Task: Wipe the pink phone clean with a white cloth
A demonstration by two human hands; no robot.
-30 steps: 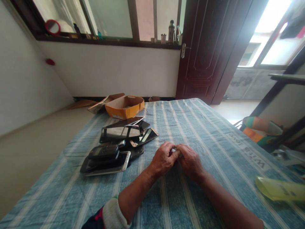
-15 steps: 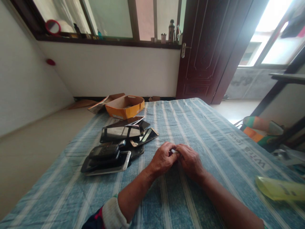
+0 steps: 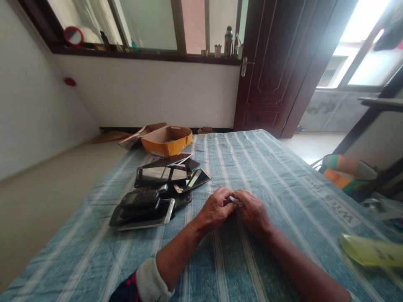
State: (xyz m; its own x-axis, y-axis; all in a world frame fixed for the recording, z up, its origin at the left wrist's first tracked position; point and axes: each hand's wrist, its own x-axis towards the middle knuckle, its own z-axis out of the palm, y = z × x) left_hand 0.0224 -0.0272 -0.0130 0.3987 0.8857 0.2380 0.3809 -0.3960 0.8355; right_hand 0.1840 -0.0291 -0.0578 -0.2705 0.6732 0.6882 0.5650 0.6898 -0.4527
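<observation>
Fingers (image 3: 225, 191) of left hand (image 3: 214, 210), right hand (image 3: 254, 212) curled closed around small purple-and-white item (image 3: 233, 199).

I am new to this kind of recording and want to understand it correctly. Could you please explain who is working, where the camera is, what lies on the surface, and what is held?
There is no robot here: a person works with a bare left hand and right hand. The camera is worn on the head and looks forward and down, so the forearms enter from below.

The surface is covered by a striped blue cloth. To the left of the hands lies a loose pile of phones and other dark devices; behind them is an open orange box. At the right edge lies something yellow.

The fingers meet around a small item, dark reddish and whitish, too covered to identify.
</observation>
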